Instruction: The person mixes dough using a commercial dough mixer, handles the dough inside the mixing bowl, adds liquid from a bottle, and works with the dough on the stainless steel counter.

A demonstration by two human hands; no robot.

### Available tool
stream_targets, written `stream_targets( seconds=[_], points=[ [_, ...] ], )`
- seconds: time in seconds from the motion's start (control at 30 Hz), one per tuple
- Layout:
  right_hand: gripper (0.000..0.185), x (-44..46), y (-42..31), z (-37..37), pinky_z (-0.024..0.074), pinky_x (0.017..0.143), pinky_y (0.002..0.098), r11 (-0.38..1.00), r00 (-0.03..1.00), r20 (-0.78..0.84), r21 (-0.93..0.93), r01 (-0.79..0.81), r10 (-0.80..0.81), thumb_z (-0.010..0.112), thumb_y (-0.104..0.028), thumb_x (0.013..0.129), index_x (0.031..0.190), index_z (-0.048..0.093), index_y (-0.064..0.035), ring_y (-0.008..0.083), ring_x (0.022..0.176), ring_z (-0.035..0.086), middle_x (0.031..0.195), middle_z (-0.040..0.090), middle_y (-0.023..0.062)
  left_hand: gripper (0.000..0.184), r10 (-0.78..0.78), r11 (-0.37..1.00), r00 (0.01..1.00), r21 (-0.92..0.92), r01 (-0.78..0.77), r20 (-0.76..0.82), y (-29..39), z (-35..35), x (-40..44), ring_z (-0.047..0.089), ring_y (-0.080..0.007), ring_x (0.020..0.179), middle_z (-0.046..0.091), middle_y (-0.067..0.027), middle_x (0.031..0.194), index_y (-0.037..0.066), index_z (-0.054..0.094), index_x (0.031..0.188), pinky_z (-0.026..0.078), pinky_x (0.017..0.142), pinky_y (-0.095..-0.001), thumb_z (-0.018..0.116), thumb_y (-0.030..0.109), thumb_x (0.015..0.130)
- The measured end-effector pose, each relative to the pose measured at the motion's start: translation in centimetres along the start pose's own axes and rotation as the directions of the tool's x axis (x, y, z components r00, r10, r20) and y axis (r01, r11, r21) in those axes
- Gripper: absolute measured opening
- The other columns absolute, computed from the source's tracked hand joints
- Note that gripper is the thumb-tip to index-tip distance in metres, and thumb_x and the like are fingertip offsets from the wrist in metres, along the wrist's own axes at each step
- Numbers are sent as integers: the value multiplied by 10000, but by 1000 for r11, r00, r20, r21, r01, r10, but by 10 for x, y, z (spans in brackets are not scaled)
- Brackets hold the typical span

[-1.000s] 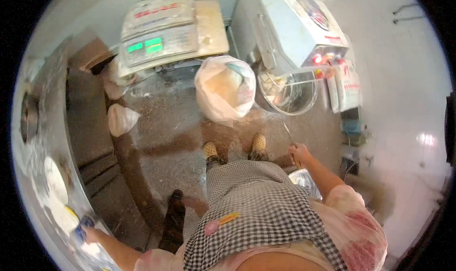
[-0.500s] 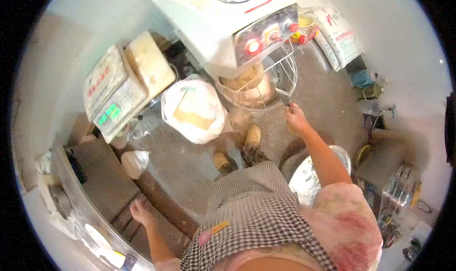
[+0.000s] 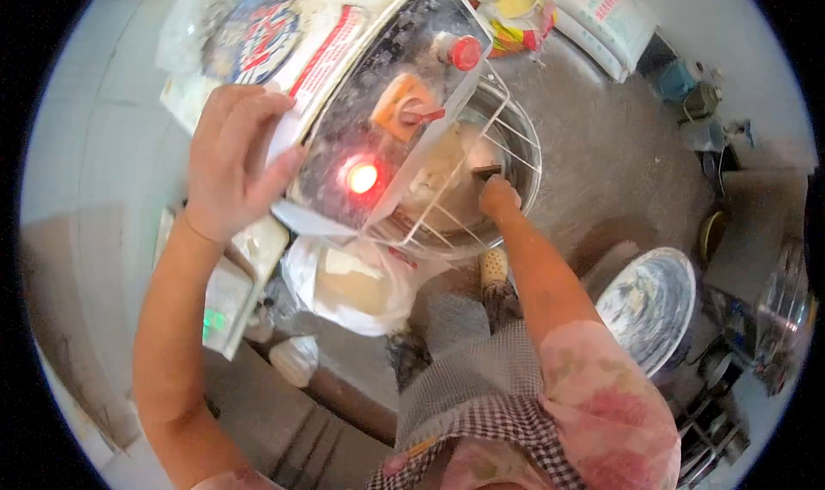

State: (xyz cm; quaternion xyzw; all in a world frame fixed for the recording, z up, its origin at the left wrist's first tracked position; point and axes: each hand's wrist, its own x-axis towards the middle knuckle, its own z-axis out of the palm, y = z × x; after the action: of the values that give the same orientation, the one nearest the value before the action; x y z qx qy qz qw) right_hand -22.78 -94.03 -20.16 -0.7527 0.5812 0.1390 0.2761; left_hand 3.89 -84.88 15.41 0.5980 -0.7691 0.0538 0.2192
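My left hand (image 3: 232,159) rests against the edge of the white dough mixer's head (image 3: 339,129), its thumb apart from the fingers. My right hand (image 3: 500,199) is closed around a scraper (image 3: 486,172), whose dark flat blade shows above the fist. This hand reaches over the rim of the metal mixing bowl (image 3: 526,185), past the white wire guard (image 3: 468,219). Pale dough (image 3: 443,168) lies inside the bowl, partly hidden by the mixer head. On the control panel a red light (image 3: 362,178) glows beside an orange-backed switch (image 3: 408,110) and a red button (image 3: 465,53).
A white plastic bag (image 3: 344,288) with pale contents stands below the mixer. To the right, a large basin (image 3: 653,305) is smeared with white residue. A scale (image 3: 225,309) is partly covered by my left arm. Printed sacks (image 3: 606,17) stand at the back right.
I have moved closer to the mixer. My left hand has risen from low at the left to the mixer head. My right hand with the scraper has moved in over the bowl.
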Motion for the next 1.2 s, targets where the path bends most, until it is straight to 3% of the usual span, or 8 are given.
stream_targets(
  seconds=[0.47,0.63,0.77,0.87,0.9,1.03,1.13,1.2],
  points=[
    [213,113,-10,24,461,799,374,995,991,-97,-59,86,-92,464,-142,804,939,582,-28,289,1013,544,1041,584,146,408,66,969,997,-240,-54,42,-36,24,-15,324,-147,673,358,-76,767,-3,441,1014,258,578,-270,504,236,689],
    [250,122,15,78,443,844,371,984,985,-57,83,-158,163,447,-127,819,1015,579,-45,272,1069,513,1080,570,144,435,40,966,998,-258,-26,47,-37,23,-16,325,-143,668,360,-79,758,-3,446,1019,255,565,-270,508,329,744],
    [256,63,4,3,446,844,363,965,974,221,-262,8,52,426,-121,828,1013,583,-39,263,1054,527,1074,576,138,405,41,969,997,-244,-26,58,-36,20,-15,327,-145,665,366,-84,764,0,453,1011,257,559,-274,500,295,739],
    [353,109,17,39,440,834,417,1000,998,57,-15,-27,27,359,-246,857,1042,570,-33,328,1031,530,1083,557,188,400,52,970,998,-240,-42,36,-37,22,-14,330,-145,669,369,-85,765,4,453,1010,260,559,-272,499,300,745],
    [336,115,5,48,449,813,434,992,974,-199,32,118,-110,356,-219,859,988,588,-14,331,961,560,1017,581,190,402,52,969,998,-244,-46,18,-37,24,-14,329,-144,669,369,-85,765,3,452,1011,260,560,-273,498,302,747],
    [233,87,17,99,471,753,413,995,983,-174,90,-37,52,435,-180,816,908,596,-38,320,909,578,1009,584,183,406,23,964,999,-266,-10,46,-36,23,-16,326,-146,669,368,-87,768,-1,445,1015,260,563,-278,491,305,751],
    [272,71,19,107,460,777,432,972,994,111,-235,31,-5,434,-197,820,852,633,-15,318,879,581,908,607,191,409,35,973,995,-232,-13,90,-36,20,-14,328,-148,672,366,-87,776,-5,441,1015,261,567,-277,489,312,760],
    [250,66,20,106,470,765,401,966,967,21,45,-253,252,463,-199,811,891,628,-28,305,894,590,969,599,179,408,15,970,997,-241,3,73,-34,21,-14,331,-152,673,365,-89,776,-6,441,1009,264,577,-281,488,312,758]
  ],
)
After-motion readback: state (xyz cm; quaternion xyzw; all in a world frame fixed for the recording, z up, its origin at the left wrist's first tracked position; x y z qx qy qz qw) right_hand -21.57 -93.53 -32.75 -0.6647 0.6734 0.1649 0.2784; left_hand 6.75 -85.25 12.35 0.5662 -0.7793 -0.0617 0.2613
